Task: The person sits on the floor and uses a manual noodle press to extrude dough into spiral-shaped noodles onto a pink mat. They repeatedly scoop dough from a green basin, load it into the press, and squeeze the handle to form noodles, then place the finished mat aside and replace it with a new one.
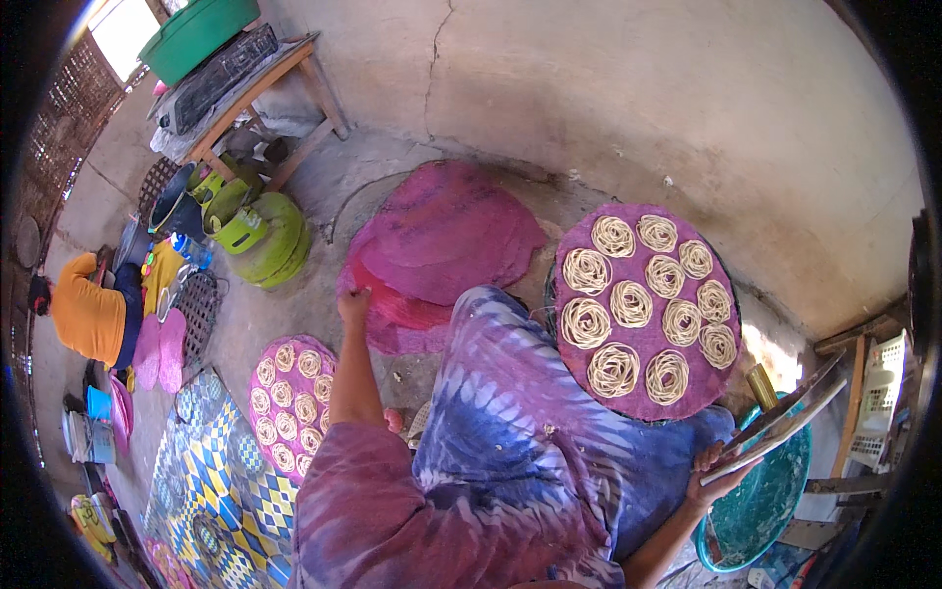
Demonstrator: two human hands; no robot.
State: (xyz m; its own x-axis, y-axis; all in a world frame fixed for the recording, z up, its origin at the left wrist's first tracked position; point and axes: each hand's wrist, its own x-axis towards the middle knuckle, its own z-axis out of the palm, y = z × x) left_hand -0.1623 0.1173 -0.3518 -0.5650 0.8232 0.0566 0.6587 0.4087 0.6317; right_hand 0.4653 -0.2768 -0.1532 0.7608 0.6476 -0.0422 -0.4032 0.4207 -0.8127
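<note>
My left hand [354, 303] reaches forward to a stack of round pink-purple mats [446, 231] on the floor. Its fingers are closed at the left edge of a brighter pink mat [392, 299] in the stack. Low on the right, my right hand [714, 478] grips a thin, flat board [785, 424], tilted and seen nearly edge-on. Beneath the board is a green-blue basin [765, 515] with pale smears inside. By my right knee, a round tray covered in purple cloth [638, 280] carries several coiled nests of pale noodles [631, 304].
Another noodle-covered pink mat [294, 344] lies left of my arm, beside a patterned floor sheet [211, 461]. Green gas cylinders [270, 245] stand near a wooden table [294, 74] bearing a green tub [196, 39]. A person in orange [90, 306] bends at far left. A wall [608, 108] rises ahead.
</note>
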